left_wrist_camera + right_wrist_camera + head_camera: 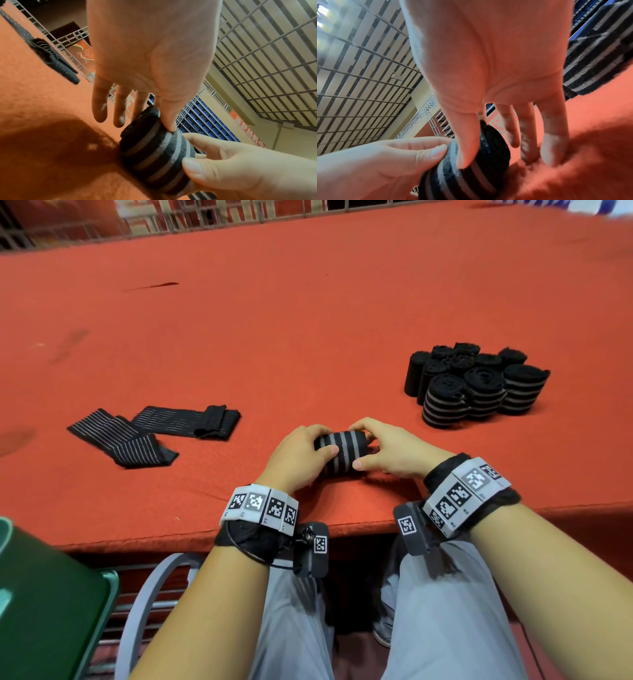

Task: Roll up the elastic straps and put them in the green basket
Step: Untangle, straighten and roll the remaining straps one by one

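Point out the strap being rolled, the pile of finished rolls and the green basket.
strap being rolled [340, 451]: head view, striped side of the roll between both hands.
pile of finished rolls [479, 385]: head view, top of a front roll.
green basket [51, 594]: head view, its dark green side.

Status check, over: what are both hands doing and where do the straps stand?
Left hand and right hand both grip one striped roll on the red table. Two flat straps left; finished rolls right. Green basket unobstructed.
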Demonstrator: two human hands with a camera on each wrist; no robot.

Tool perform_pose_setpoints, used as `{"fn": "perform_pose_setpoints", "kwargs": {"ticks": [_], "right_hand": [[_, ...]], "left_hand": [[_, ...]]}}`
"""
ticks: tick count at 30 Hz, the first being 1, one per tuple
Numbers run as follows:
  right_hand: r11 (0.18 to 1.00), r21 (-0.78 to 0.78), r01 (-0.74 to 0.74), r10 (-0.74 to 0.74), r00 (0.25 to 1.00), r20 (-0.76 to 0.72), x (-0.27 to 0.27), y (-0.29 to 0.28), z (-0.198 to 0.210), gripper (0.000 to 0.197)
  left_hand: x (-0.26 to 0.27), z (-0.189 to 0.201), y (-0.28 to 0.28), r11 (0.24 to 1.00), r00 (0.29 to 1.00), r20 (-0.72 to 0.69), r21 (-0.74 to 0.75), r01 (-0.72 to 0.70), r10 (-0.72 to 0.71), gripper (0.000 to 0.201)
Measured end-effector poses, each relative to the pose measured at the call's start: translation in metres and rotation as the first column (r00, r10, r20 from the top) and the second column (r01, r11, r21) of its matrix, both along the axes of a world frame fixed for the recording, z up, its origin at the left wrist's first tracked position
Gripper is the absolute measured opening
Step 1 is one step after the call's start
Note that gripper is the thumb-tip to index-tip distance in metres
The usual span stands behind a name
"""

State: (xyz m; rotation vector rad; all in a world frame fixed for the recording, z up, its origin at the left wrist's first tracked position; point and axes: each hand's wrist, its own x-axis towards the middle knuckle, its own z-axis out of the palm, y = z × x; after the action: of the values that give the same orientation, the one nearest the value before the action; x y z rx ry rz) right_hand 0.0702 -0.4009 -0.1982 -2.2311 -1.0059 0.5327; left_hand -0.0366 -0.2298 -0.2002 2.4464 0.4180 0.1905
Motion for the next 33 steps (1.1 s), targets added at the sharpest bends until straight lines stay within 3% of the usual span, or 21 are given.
{"fn": "perform_pose_setpoints", "kwargs": {"ticks": [16, 22, 27, 29, 33], "right_hand": [[0.990, -0.130, -0.050, 0.029, 0.987, -0.158, 0.027, 0.016, -0.004, 0.049], [0.998, -0.052, -0.048, 0.034, 0.972, -0.234, 0.018, 0.017, 0.002, 0.049], [0.994, 0.108, 0.019, 0.021, 0.932, -0.361, 0.004, 0.021, 0.005, 0.059], [0.979, 0.203, 0.014, 0.052, 0.947, -0.317, 0.005, 0.023, 0.016, 0.062], [0.983, 0.172, -0.068, 0.072, 0.997, -0.016, 0.028, 0.017, 0.048, 0.067]], "left_hand": [[0.018, -0.010, 0.008, 0.982, 0.996, -0.085, -0.186, 0.017, -0.034, 0.034], [0.009, -0.007, 0.003, 0.981, 0.997, -0.073, -0.192, 0.002, -0.016, 0.035], [-0.003, 0.000, 0.002, 0.921, 0.998, -0.016, -0.385, -0.064, 0.063, 0.032], [-0.001, 0.006, 0.001, 0.891, 0.995, 0.034, -0.448, -0.070, 0.095, 0.038], [0.020, 0.021, -0.010, 0.848, 0.987, 0.117, -0.529, -0.035, 0.114, 0.043]]}}
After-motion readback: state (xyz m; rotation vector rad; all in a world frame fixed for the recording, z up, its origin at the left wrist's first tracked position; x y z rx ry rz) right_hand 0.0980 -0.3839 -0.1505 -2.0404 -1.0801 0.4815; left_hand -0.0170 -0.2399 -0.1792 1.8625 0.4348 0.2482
